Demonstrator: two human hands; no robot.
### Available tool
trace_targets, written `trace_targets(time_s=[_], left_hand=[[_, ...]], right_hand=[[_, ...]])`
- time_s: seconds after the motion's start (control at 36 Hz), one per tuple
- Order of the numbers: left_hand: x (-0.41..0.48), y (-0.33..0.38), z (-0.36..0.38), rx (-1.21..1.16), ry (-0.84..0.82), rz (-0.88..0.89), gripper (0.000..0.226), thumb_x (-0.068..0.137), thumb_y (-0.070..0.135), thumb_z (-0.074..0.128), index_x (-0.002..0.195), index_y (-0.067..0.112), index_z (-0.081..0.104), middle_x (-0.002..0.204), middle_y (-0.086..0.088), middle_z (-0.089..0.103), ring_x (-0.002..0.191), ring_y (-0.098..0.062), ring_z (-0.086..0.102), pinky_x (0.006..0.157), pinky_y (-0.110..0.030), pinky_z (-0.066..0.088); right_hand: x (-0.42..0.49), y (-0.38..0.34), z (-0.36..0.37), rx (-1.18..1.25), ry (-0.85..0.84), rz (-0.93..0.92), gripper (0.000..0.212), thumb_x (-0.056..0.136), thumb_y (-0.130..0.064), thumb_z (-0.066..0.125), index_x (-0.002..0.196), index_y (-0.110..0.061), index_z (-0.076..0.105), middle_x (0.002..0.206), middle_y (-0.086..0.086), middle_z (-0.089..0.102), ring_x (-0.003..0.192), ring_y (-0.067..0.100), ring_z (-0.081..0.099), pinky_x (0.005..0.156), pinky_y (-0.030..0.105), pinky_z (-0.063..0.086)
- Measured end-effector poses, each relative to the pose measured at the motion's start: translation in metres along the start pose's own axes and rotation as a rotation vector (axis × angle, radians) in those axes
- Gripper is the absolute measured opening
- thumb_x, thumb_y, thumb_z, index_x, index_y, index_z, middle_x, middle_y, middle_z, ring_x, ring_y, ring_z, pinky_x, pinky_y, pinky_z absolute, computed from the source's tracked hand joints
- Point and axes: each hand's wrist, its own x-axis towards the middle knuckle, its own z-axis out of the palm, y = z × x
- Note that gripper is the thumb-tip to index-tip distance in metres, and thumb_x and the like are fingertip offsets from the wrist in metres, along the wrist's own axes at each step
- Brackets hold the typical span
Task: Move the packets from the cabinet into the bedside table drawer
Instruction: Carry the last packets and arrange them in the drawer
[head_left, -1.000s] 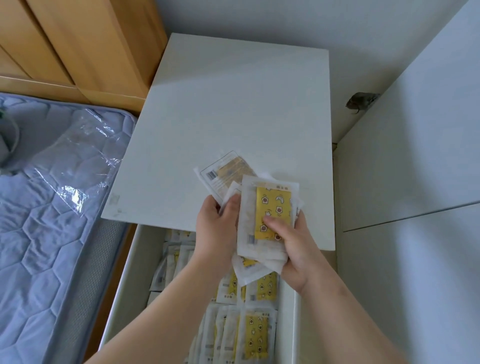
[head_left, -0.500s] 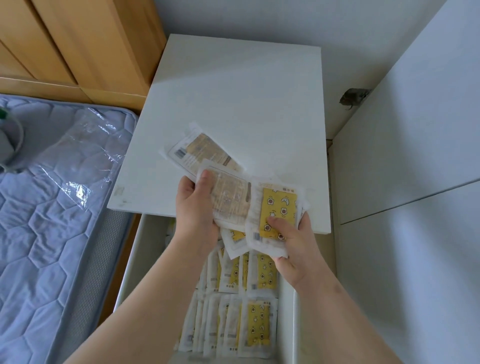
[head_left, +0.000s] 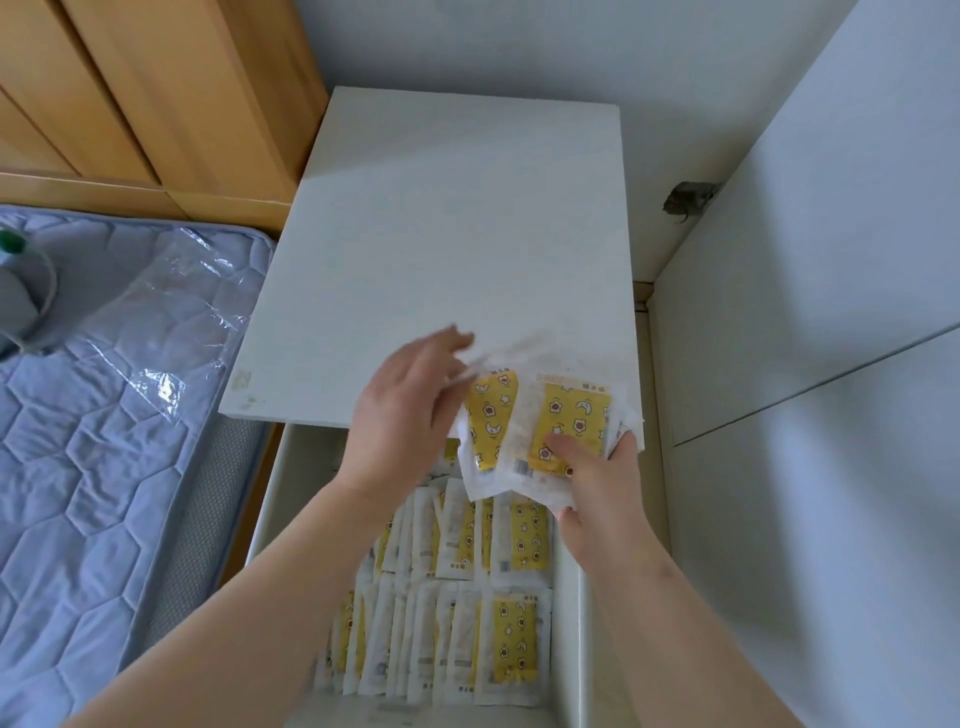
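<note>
The bedside table (head_left: 457, 234) has a white top, and its drawer (head_left: 271, 499) is pulled out below it. Several white packets with yellow star print (head_left: 514, 639) stand in rows inside the drawer. My right hand (head_left: 597, 483) grips a small stack of the same packets (head_left: 571, 426) over the drawer's far right corner, thumb on the top one. My left hand (head_left: 400, 410) is motion-blurred just left of that stack. Its fingers reach over another yellow packet (head_left: 488, 421), which it appears to pinch. A pale streak blurs at its fingertips.
A blue quilted mattress (head_left: 104, 415) with a clear plastic sheet (head_left: 166, 322) lies to the left. The wooden headboard (head_left: 156, 93) is behind it. White cabinet panels (head_left: 805, 312) stand close on the right. A grey object (head_left: 15, 296) sits at the left edge.
My left hand swung right, toward the right hand's stack. The beige-backed packets it held up are no longer visible; a yellow-faced packet now shows beside it. The view tilted further down over the drawer.
</note>
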Motion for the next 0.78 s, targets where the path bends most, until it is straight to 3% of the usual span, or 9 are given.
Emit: trace_targets(time_s=[0.06, 0.17, 0.28, 0.39, 0.44, 0.56, 0.64, 0.69, 0.78], left_hand=[[-0.009, -0.012, 0.004, 0.098, -0.149, 0.136, 0.023, 0.085, 0.017, 0.046, 0.086, 0.004, 0.065, 0.105, -0.006, 0.07, 0.106, -0.026, 0.064, 0.098, -0.049, 0.037], [-0.024, -0.026, 0.011, 0.122, -0.382, 0.048, 0.018, 0.085, 0.013, 0.049, 0.083, 0.006, 0.065, 0.113, 0.001, 0.068, 0.124, -0.03, 0.052, 0.106, -0.054, 0.028], [-0.032, -0.03, 0.012, 0.004, -0.377, -0.175, 0.015, 0.082, -0.006, 0.057, 0.088, 0.005, 0.065, 0.128, 0.011, 0.053, 0.141, -0.019, 0.022, 0.115, -0.047, 0.019], [-0.032, -0.024, 0.014, 0.038, -0.435, -0.251, 0.019, 0.085, -0.001, 0.055, 0.097, 0.009, 0.066, 0.144, 0.01, 0.04, 0.146, -0.02, 0.003, 0.118, -0.043, 0.01], [-0.031, -0.021, 0.014, 0.043, -0.458, -0.29, 0.018, 0.087, 0.001, 0.054, 0.097, 0.011, 0.066, 0.148, 0.009, 0.035, 0.147, -0.022, -0.001, 0.117, -0.038, 0.007], [-0.027, -0.014, 0.012, -0.045, -0.481, -0.323, 0.017, 0.087, -0.001, 0.052, 0.093, 0.011, 0.063, 0.145, 0.011, 0.037, 0.146, -0.014, 0.003, 0.113, -0.021, 0.004], [-0.027, -0.007, 0.013, -0.212, -0.407, -0.467, 0.021, 0.083, 0.001, 0.052, 0.084, 0.019, 0.064, 0.129, 0.022, 0.043, 0.14, -0.006, 0.019, 0.117, -0.029, 0.015], [-0.027, -0.003, 0.014, -0.379, -0.208, -0.645, 0.018, 0.082, 0.011, 0.054, 0.077, 0.025, 0.063, 0.118, 0.025, 0.052, 0.126, -0.006, 0.04, 0.11, -0.04, 0.031], [-0.027, -0.003, 0.02, -0.26, 0.031, -0.795, 0.012, 0.085, 0.02, 0.065, 0.096, 0.022, 0.06, 0.128, 0.013, 0.048, 0.125, -0.016, 0.039, 0.104, -0.034, 0.033]], right_hand=[[0.0, -0.002, -0.001, -0.002, -0.013, 0.016, 0.032, 0.086, 0.003, 0.057, 0.094, -0.026, 0.047, 0.101, -0.001, 0.059, 0.09, 0.02, 0.061, 0.08, 0.038, 0.052], [0.0, -0.004, -0.002, -0.038, -0.013, 0.022, 0.028, 0.091, 0.001, 0.047, 0.093, -0.026, 0.046, 0.093, -0.002, 0.058, 0.08, 0.018, 0.059, 0.072, 0.036, 0.048], [0.0, -0.007, -0.003, -0.014, -0.031, 0.065, 0.027, 0.087, 0.001, 0.05, 0.092, -0.025, 0.047, 0.094, 0.0, 0.061, 0.083, 0.025, 0.063, 0.082, 0.047, 0.051], [0.002, -0.012, -0.002, 0.047, -0.038, 0.142, 0.011, 0.089, -0.022, 0.053, 0.099, -0.026, 0.051, 0.102, 0.006, 0.062, 0.083, 0.029, 0.064, 0.078, 0.046, 0.051], [0.004, -0.013, -0.001, 0.008, -0.055, 0.118, 0.022, 0.087, -0.032, 0.061, 0.105, -0.028, 0.049, 0.104, 0.003, 0.063, 0.088, 0.028, 0.065, 0.079, 0.046, 0.052], [0.003, -0.007, 0.002, -0.118, -0.039, 0.025, 0.035, 0.081, -0.011, 0.07, 0.101, -0.025, 0.045, 0.094, -0.001, 0.064, 0.078, 0.018, 0.066, 0.057, 0.031, 0.053], [0.002, -0.002, 0.003, -0.11, -0.014, -0.023, 0.036, 0.08, -0.002, 0.07, 0.095, -0.025, 0.046, 0.091, -0.001, 0.065, 0.076, 0.017, 0.069, 0.053, 0.029, 0.053], [0.001, 0.002, 0.003, -0.088, -0.02, -0.04, 0.036, 0.08, 0.0, 0.07, 0.095, -0.024, 0.047, 0.091, 0.0, 0.066, 0.076, 0.017, 0.07, 0.058, 0.033, 0.056], [-0.001, 0.008, 0.003, -0.085, -0.042, -0.057, 0.036, 0.08, -0.001, 0.069, 0.096, -0.024, 0.047, 0.093, 0.001, 0.067, 0.078, 0.018, 0.07, 0.063, 0.036, 0.058]])
